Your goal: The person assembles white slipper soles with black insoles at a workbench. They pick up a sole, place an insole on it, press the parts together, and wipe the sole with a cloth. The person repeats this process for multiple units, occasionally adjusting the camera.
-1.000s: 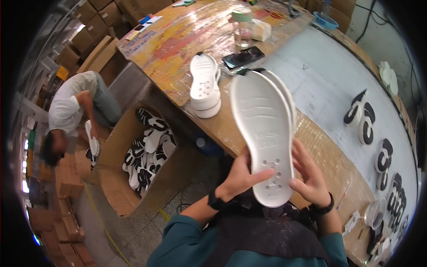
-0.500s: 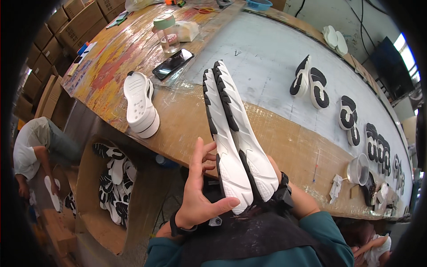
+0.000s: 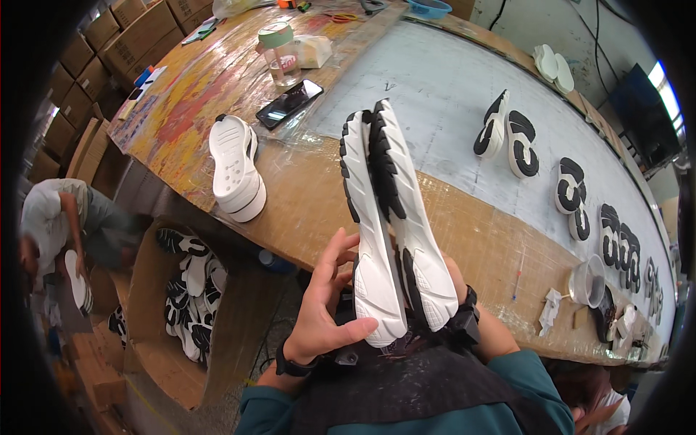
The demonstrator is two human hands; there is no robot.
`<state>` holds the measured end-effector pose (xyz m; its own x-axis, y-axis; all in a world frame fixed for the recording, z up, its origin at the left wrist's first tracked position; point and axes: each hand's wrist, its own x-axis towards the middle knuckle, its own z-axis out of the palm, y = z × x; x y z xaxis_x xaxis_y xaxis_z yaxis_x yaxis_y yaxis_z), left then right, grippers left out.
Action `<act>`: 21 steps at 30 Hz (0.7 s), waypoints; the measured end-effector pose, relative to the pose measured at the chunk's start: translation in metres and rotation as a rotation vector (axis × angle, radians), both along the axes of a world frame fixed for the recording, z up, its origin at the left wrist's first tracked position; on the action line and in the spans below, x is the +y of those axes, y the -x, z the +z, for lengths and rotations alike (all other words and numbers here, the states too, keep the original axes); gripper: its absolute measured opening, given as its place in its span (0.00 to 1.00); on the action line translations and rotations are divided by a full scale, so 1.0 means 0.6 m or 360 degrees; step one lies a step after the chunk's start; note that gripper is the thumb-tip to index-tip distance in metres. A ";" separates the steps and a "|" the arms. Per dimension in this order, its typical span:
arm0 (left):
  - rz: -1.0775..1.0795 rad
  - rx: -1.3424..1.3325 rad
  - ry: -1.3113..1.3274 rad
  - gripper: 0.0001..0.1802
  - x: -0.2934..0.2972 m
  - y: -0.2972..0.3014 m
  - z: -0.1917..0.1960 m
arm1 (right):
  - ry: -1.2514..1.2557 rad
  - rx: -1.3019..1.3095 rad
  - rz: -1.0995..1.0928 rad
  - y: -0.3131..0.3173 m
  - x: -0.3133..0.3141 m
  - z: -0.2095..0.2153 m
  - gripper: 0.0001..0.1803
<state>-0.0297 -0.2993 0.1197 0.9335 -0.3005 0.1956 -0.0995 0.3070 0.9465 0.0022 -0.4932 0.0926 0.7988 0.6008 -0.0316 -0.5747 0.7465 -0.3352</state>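
I hold two white shoe soles with black tread patches side by side on edge, the left sole (image 3: 370, 217) and the right sole (image 3: 406, 210), pointing away from me over the table edge. My left hand (image 3: 322, 304) has its fingers spread and its thumb pressed against the heel of the left sole. My right hand (image 3: 458, 290) is mostly hidden behind the right sole and grips it from the far side. A small stack of white soles (image 3: 235, 170) lies on the table to the left.
A long wooden table (image 3: 304, 210) with a grey mat (image 3: 435, 94) carries a phone (image 3: 290, 104), a jar (image 3: 279, 54), pairs of black-and-white soles (image 3: 507, 134) along the right, and a plastic cup (image 3: 589, 281). A cardboard box of soles (image 3: 185, 290) stands below left. Another person (image 3: 58, 232) bends at far left.
The soles have turned from showing a flat white face to standing on edge with the black tread visible. My left hand has shifted onto the heel end.
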 end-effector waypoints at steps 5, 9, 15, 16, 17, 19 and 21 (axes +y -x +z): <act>0.0143 0.0084 0.0012 0.50 0.012 -0.007 -0.012 | 0.0436 -0.0385 -0.0189 -0.001 -0.017 -0.003 0.27; 0.0159 0.0556 0.0628 0.42 0.031 -0.016 -0.024 | 0.0476 -0.0106 -0.0383 0.019 0.008 0.054 0.26; -0.0350 0.0591 0.1471 0.34 0.068 -0.001 -0.122 | 0.0351 -0.0291 -0.0526 0.013 -0.022 0.032 0.24; -0.0289 0.0524 0.1598 0.32 0.065 0.004 -0.117 | 0.0425 -0.0283 -0.0586 0.013 -0.022 0.029 0.24; -0.0227 0.0453 0.1726 0.31 0.068 0.007 -0.113 | 0.0501 -0.0275 -0.0645 0.013 -0.021 0.025 0.24; -0.0022 0.0450 0.2010 0.28 0.082 0.008 -0.100 | 0.0556 -0.0275 -0.0671 0.008 -0.038 0.015 0.25; 0.0098 0.0163 0.2250 0.28 0.113 0.010 -0.076 | 0.0622 -0.0375 -0.0700 0.006 -0.051 0.018 0.25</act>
<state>-0.0354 -0.2316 0.0742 0.9659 0.1294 0.2241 -0.0980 0.9844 -0.1462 -0.0015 -0.5240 0.1036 0.9806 0.1946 0.0243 -0.1199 0.6928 -0.7111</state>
